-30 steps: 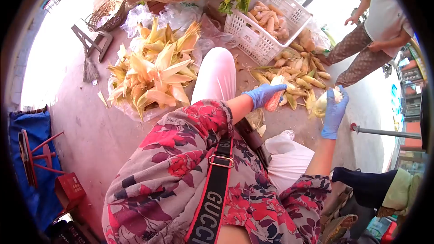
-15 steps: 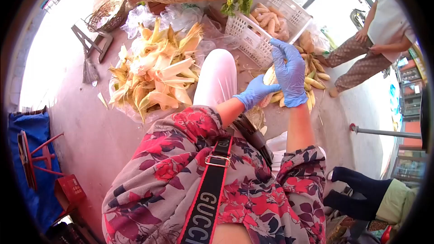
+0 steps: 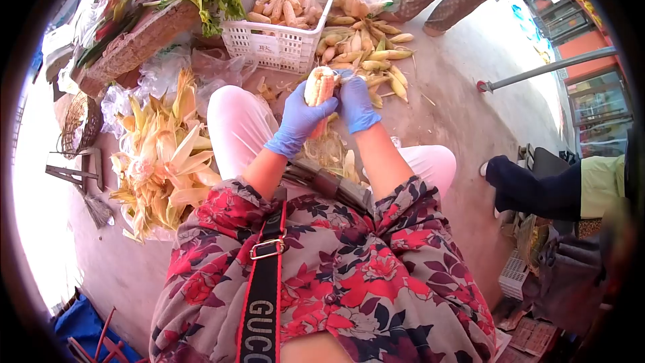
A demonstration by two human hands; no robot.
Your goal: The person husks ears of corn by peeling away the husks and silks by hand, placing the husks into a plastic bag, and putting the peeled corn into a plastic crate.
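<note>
- Corn cob (image 3: 318, 87): upright above your knees, between both gloved hands.
- Your left hand (image 3: 299, 121): wrapped around the cob's lower part.
- Your right hand (image 3: 356, 102): closed on its right side (husk partly peeled).
- White basket (image 3: 282, 44) of cobs: beyond; husk pile (image 3: 164, 161) at left.

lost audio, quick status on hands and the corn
Left hand and right hand both gripping corn cob. Cob husked. Nothing blocking.

Blue gloves cover the left hand (image 3: 297, 123) and right hand (image 3: 356, 103), around a pale yellow corn cob (image 3: 320, 87). The basket (image 3: 282, 44) is white, the husk pile (image 3: 161, 161) yellow, the blouse (image 3: 336, 275) red-flowered grey.
</note>
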